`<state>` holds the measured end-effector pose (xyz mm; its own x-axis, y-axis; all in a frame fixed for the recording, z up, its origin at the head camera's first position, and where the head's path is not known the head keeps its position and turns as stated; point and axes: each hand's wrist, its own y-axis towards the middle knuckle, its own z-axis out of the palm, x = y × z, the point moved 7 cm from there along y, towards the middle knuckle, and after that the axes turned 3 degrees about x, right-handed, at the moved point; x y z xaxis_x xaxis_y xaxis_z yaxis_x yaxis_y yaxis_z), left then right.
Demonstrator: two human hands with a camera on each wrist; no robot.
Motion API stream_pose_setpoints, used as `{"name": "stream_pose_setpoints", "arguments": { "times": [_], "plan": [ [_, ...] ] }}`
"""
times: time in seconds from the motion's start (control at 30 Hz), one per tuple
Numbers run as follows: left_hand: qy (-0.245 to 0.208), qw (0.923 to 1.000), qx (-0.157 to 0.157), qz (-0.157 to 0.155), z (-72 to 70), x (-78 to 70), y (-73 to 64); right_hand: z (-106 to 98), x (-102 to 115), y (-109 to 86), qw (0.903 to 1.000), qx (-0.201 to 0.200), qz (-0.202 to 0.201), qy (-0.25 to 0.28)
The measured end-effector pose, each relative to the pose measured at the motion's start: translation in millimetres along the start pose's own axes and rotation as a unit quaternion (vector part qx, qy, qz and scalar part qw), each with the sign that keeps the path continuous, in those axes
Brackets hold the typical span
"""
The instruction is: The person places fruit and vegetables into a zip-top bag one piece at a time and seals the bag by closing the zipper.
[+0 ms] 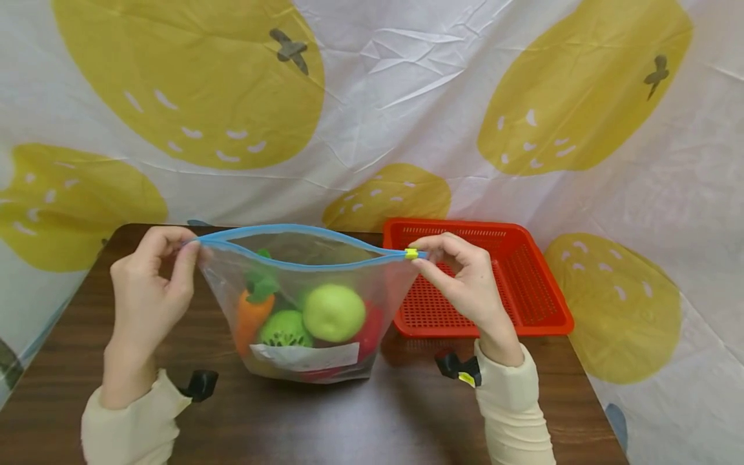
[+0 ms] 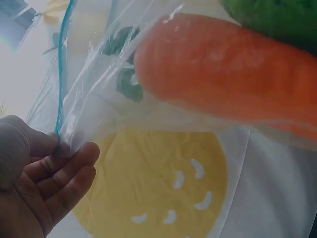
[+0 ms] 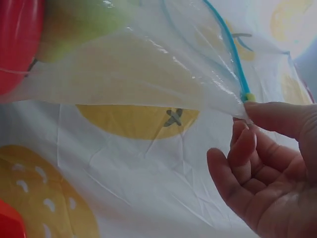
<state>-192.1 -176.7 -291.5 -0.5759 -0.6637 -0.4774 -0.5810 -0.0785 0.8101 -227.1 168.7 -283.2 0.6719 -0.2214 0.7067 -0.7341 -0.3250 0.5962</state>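
Note:
A clear zip bag (image 1: 223,290) with a blue zip rim stands between both hands, its mouth gaping in the middle. Inside show an orange carrot (image 1: 253,316) with green leaves, a green kiwi-like piece (image 1: 286,329), a green apple (image 1: 334,313) and something red (image 1: 371,329). My left hand (image 1: 154,281) pinches the left top corner between thumb and forefinger; the left wrist view shows the other fingers loosely bent. At the right top corner my right hand (image 1: 465,274) pinches the rim beside the yellow slider (image 1: 411,254), its thumb right at the slider.
A red plastic basket (image 1: 540,284) with perforated sides stands at the back right of the brown wooden table (image 1: 407,426), behind my right hand. A white cloth (image 1: 401,116) printed with yellow fruit hangs behind the table. Black wrist cameras (image 1: 201,385) sit at the cuffs.

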Motion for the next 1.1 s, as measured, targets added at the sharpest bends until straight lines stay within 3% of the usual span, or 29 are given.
{"name": "stream_pose_setpoints", "arguments": {
  "times": [0.3, 0.4, 0.53, 0.63, 0.73, 0.83, 0.97, 1.03, 1.1],
  "plan": [
    [0.013, 0.9996, -0.017, -0.02, 2.6, 5.1, -0.5, -2, -7, -1.5, 0.9989, -0.039, 0.027, -0.001],
    [0.045, 0.9975, -0.047, -0.028, 0.7, -2.4, -1.0, -3, -7, -0.2, 0.9979, -0.055, 0.032, -0.012],
    [0.048, 0.9906, -0.126, -0.025, -0.6, -36.6, -1.5, -2, -6, 2.4, 0.9965, -0.073, 0.04, -0.008],
    [0.009, 0.9899, -0.139, 0.028, 12.5, -79.2, -0.2, -1, -7, 3.5, 0.995, -0.084, 0.054, -0.004],
    [-0.011, 0.9935, -0.063, 0.094, 42.8, -124.2, 1.7, 1, -7, 3.2, 0.9935, -0.09, 0.07, 0.002],
    [0.02, 0.9914, 0.034, 0.125, 82.9, -153.2, 3.1, 4, -6, 2.2, 0.9932, -0.088, 0.077, 0.003],
    [0.107, 0.9778, 0.13, 0.125, 124.1, -157.6, 7.4, 10, -4, -0.1, 0.9941, -0.077, 0.076, 0.003],
    [0.12, 0.9728, 0.156, 0.123, 132.7, -153.9, 10.0, 12, -1, -1.4, 0.9952, -0.068, 0.07, 0.009],
    [0.106, 0.9727, 0.165, 0.124, 135.7, -151.7, 12.7, 13, 3, -2.2, 0.9965, -0.058, 0.06, 0.011]
  ]
}}
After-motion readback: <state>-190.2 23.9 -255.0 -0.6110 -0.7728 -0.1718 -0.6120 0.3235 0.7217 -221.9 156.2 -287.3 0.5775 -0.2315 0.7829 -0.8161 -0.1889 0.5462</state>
